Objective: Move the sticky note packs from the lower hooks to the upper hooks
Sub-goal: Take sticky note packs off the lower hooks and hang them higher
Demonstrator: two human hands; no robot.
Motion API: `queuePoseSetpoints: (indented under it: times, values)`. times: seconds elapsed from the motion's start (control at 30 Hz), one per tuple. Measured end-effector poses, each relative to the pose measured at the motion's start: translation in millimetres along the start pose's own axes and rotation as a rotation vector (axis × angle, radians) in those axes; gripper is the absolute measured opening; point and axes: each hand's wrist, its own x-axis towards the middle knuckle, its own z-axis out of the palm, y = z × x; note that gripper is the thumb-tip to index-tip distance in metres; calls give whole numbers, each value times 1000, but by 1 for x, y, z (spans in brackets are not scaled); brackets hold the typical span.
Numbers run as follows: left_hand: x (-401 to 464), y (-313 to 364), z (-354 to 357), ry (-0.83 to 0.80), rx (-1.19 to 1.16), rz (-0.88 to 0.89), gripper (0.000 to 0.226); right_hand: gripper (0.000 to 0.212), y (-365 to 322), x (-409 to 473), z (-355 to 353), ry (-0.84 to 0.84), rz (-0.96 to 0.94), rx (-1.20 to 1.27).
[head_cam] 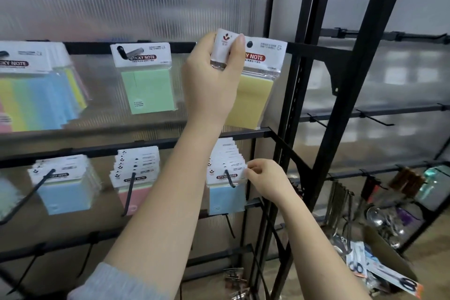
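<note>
Racking of black metal bars (155, 147) backed by ribbed translucent sheet carries glossy plastic packs: several already up top, three stacks (225, 170) left on lower hooks. Left hand (214, 75) clamps a yellow pack (253, 95) at the upper hook; right hand (264, 178) pinches the lower front pack's card

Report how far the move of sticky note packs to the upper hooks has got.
Done: a green pack hangs on an upper hook. In hand: the left hand grips a yellow pack at the upper rail; the right hand pinches the front blue pack below. Left: three lower stacks remain.
</note>
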Motion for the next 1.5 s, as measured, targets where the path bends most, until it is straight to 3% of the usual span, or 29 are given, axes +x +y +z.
queuePoseSetpoints:
  times: [0.33, 0.57, 0.83, 1.5]
  values:
    - [-6, -19, -3, 15, 86, -9, 24, 23, -3, 7, -1, -21, -12, 26]
    - [14, -48, 12, 17, 180, -126, 30, 4, -1, 13, 0, 24, 34, 44]
    - [41, -78, 25, 20, 261, -233, 14, 8, -2, 17, -1, 10, 41, 41]
    - [30, -65, 9, 47, 436, -452, 21, 14, 5, -5, 6, -15, 32, 119]
